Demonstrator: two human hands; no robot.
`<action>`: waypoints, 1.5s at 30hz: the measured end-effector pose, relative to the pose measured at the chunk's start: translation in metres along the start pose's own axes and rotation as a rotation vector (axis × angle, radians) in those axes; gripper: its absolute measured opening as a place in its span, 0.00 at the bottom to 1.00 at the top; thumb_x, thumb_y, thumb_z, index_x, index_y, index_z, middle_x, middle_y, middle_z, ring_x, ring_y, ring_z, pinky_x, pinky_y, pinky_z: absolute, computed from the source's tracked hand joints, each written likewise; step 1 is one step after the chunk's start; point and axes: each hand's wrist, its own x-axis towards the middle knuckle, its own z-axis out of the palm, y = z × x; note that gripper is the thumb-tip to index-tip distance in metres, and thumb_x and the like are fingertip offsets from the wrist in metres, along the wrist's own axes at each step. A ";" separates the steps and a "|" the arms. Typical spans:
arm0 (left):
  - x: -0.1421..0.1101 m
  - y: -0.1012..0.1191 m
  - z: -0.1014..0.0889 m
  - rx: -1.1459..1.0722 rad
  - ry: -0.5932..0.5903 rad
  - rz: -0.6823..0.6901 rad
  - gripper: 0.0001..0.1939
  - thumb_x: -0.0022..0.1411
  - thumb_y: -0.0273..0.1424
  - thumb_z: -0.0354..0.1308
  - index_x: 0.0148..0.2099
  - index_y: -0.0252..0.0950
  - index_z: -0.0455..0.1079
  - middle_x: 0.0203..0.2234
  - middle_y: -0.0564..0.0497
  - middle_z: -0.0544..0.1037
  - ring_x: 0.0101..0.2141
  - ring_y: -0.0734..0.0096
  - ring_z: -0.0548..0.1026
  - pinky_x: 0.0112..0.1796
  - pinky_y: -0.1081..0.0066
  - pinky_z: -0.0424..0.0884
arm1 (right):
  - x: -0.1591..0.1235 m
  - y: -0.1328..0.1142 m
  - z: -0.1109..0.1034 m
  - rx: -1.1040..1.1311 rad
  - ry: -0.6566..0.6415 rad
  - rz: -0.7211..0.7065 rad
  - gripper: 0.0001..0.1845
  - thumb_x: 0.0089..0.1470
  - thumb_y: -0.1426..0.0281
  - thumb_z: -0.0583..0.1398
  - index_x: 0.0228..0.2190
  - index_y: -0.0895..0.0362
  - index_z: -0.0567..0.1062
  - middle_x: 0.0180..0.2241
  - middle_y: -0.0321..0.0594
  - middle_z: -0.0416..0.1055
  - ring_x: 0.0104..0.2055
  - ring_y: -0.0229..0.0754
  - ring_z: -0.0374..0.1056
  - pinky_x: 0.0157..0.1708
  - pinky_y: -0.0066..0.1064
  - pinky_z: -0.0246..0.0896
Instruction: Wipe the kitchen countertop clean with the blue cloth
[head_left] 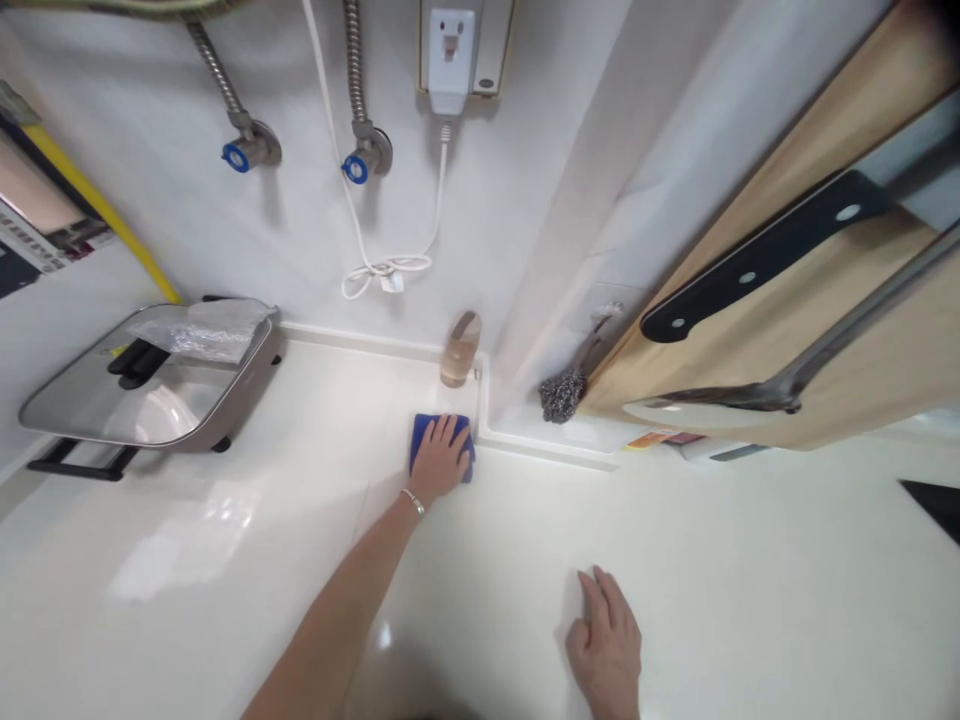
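My left hand [440, 462], with a bracelet at the wrist, presses down on a folded blue cloth [421, 432] on the white countertop [315, 560]. Its fingers spread over the cloth, with the thumb along the right side. The cloth lies near the inner corner of the counter, just in front of a small bottle-like container [460, 350] of brownish liquid. Lower right, my right hand [606, 640] is over the countertop, holding nothing. Its fingers are loosely bent and the thumb stands apart from them.
A lidded electric pan [232, 400] with plastic wrap on top stands left. Two blue-handled valves [238, 155] and a plug [451, 60] with a looped cord are on the wall. At right are a steel scrubber [562, 395], a black-handled knife [757, 260] and a wooden board [862, 350].
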 end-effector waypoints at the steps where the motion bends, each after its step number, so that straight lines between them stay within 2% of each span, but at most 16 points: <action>1: 0.008 -0.003 0.001 -0.001 0.005 0.009 0.26 0.71 0.37 0.44 0.68 0.37 0.63 0.70 0.42 0.58 0.70 0.52 0.53 0.68 0.49 0.50 | 0.000 0.000 0.000 0.000 -0.004 0.001 0.34 0.55 0.75 0.49 0.63 0.55 0.60 0.63 0.50 0.62 0.65 0.57 0.57 0.59 0.54 0.60; 8: 0.049 -0.027 0.010 -0.023 0.020 0.122 0.24 0.73 0.37 0.44 0.66 0.39 0.64 0.68 0.43 0.62 0.69 0.56 0.56 0.67 0.51 0.51 | -0.003 0.006 0.004 -0.001 -0.017 -0.012 0.33 0.56 0.74 0.48 0.63 0.56 0.60 0.63 0.50 0.62 0.66 0.57 0.56 0.58 0.53 0.59; 13: 0.070 -0.038 0.014 -0.010 0.055 0.115 0.24 0.72 0.36 0.45 0.65 0.37 0.66 0.67 0.42 0.64 0.68 0.54 0.58 0.66 0.50 0.53 | -0.006 0.018 0.015 -0.027 -0.008 -0.081 0.37 0.53 0.75 0.49 0.64 0.55 0.57 0.63 0.51 0.61 0.66 0.58 0.56 0.56 0.52 0.61; 17: 0.077 -0.039 0.017 -0.001 0.077 0.098 0.24 0.72 0.36 0.46 0.65 0.38 0.67 0.67 0.42 0.64 0.67 0.55 0.59 0.67 0.50 0.52 | -0.005 0.021 0.017 -0.050 -0.013 -0.087 0.39 0.51 0.75 0.50 0.65 0.55 0.56 0.64 0.51 0.59 0.66 0.59 0.56 0.56 0.53 0.61; 20: 0.072 -0.036 0.017 0.005 0.075 0.070 0.24 0.71 0.36 0.46 0.65 0.37 0.66 0.67 0.42 0.64 0.67 0.54 0.58 0.67 0.50 0.52 | -0.003 0.016 0.015 -0.040 -0.001 -0.061 0.38 0.50 0.75 0.49 0.64 0.54 0.57 0.64 0.51 0.60 0.65 0.59 0.56 0.57 0.54 0.61; 25: 0.037 -0.022 0.016 0.009 0.103 -0.012 0.25 0.71 0.38 0.47 0.66 0.37 0.65 0.67 0.41 0.63 0.68 0.53 0.58 0.66 0.49 0.52 | 0.000 0.012 0.013 -0.004 0.028 -0.049 0.34 0.51 0.76 0.49 0.61 0.56 0.61 0.62 0.52 0.61 0.65 0.58 0.57 0.58 0.53 0.60; 32: -0.042 0.011 0.008 -0.003 0.081 -0.008 0.28 0.70 0.40 0.49 0.68 0.38 0.62 0.70 0.41 0.58 0.70 0.52 0.52 0.67 0.48 0.50 | -0.003 0.013 0.018 0.000 0.039 -0.004 0.31 0.53 0.74 0.49 0.59 0.57 0.64 0.61 0.51 0.63 0.64 0.57 0.58 0.58 0.52 0.59; 36: -0.088 0.037 0.001 -0.016 0.041 0.014 0.29 0.69 0.41 0.49 0.69 0.38 0.60 0.70 0.41 0.56 0.70 0.51 0.51 0.67 0.49 0.49 | -0.004 0.011 0.020 0.010 0.058 0.011 0.31 0.53 0.75 0.49 0.59 0.57 0.65 0.60 0.51 0.64 0.64 0.55 0.58 0.59 0.51 0.58; 41: -0.145 0.077 -0.001 -0.049 -0.011 0.111 0.32 0.69 0.42 0.50 0.71 0.39 0.56 0.72 0.41 0.50 0.71 0.52 0.47 0.68 0.49 0.45 | 0.000 0.010 0.019 0.012 0.075 -0.004 0.30 0.52 0.74 0.50 0.57 0.58 0.66 0.60 0.51 0.64 0.63 0.54 0.59 0.59 0.50 0.58; 45: -0.179 0.109 0.001 -0.114 -0.058 0.177 0.36 0.68 0.44 0.51 0.73 0.37 0.51 0.73 0.39 0.44 0.72 0.49 0.42 0.69 0.48 0.41 | 0.000 0.009 0.019 0.013 0.089 -0.009 0.29 0.53 0.74 0.50 0.56 0.58 0.67 0.59 0.51 0.65 0.63 0.54 0.59 0.59 0.50 0.59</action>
